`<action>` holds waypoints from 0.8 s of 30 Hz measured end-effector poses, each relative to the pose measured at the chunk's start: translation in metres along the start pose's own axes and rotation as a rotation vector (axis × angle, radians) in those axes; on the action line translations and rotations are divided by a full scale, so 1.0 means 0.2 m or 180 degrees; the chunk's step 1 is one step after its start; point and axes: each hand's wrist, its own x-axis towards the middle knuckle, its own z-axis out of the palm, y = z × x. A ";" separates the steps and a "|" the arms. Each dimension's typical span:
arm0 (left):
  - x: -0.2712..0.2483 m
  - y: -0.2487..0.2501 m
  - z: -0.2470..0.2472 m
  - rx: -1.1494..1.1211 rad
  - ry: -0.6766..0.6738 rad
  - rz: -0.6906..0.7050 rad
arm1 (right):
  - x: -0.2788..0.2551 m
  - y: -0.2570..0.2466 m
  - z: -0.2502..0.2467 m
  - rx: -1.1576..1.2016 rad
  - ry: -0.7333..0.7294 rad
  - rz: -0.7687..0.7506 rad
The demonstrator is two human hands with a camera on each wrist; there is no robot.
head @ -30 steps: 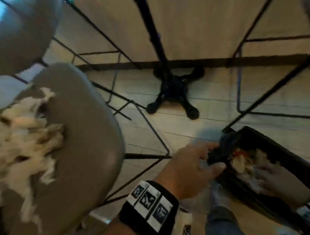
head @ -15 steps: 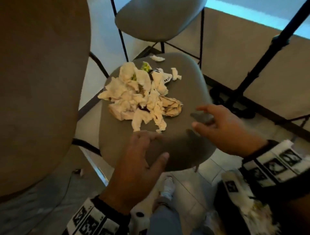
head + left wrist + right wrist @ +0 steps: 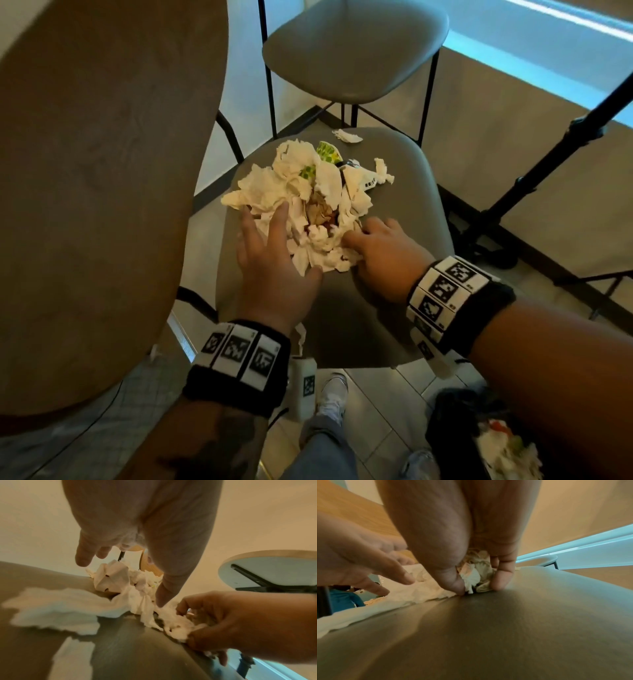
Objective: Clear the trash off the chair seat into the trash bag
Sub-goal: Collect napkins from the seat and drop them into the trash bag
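A heap of crumpled white tissues [image 3: 308,202] with a green-dotted wrapper lies on the grey chair seat [image 3: 394,308]. My left hand [image 3: 274,260] rests on the heap's left side, fingers straight; in the left wrist view its thumb [image 3: 161,599] touches the paper. My right hand [image 3: 380,253] is at the heap's right edge, its fingers curled into it. The right wrist view shows the right hand [image 3: 479,585] pinching a wad of tissue [image 3: 471,577]. A small scrap [image 3: 346,136] lies apart at the seat's far edge. The black trash bag [image 3: 455,421] stands open on the floor at lower right, with trash inside.
A round wooden tabletop [image 3: 85,171] overhangs close on the left. A second grey chair [image 3: 352,48] stands behind the seat. A black stand [image 3: 513,192] slants past on the right. My leg and white shoe [image 3: 330,394] are below the seat's front edge.
A second ago both hands were at the trash bag. They moved over the seat's front edge, then forward onto the tissue heap, where the right fingers closed on paper.
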 end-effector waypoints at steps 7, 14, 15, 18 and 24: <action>0.08 -0.02 0.03 0.0031 -0.0124 -0.0175 | -0.08 0.07 -0.06 0.0489 -0.0055 -0.0048; 0.09 -0.03 0.02 -0.0019 0.0065 -0.0428 | -0.11 0.13 -0.08 0.0691 -0.0134 -0.0159; 0.10 -0.02 0.02 0.0027 0.0057 -0.0449 | -0.12 0.14 -0.08 0.0737 -0.0138 -0.0156; 0.10 -0.01 0.03 0.0093 0.0021 -0.0458 | -0.14 0.16 -0.09 0.0804 -0.0144 -0.0118; 0.08 0.01 0.00 0.0171 -0.0038 -0.0495 | -0.13 0.15 -0.06 0.0627 -0.0013 0.0010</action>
